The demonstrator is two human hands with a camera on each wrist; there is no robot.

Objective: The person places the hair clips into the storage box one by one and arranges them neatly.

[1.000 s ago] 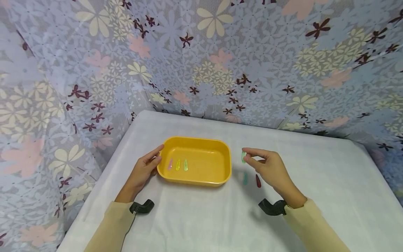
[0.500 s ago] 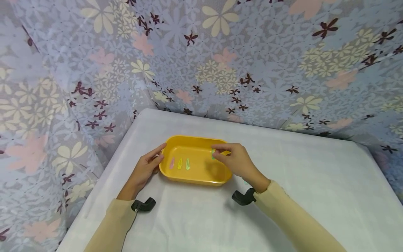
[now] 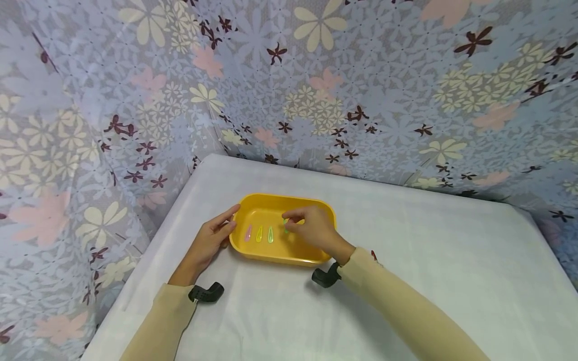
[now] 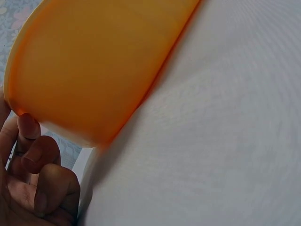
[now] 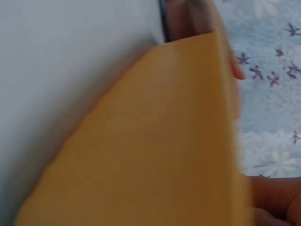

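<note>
Where pale blue, flower-printed cloth (image 3: 253,100) hangs along the far and left sides of the white-draped surface (image 3: 442,250), the left hand (image 3: 205,244) has its grip on the left rim of a glossy, round-cornered yellow tray (image 3: 280,259), and the right hand (image 3: 313,228) pinches a slim green clip (image 3: 285,221) over it, right of three teardrop-shaped clips (image 3: 259,234).
</note>
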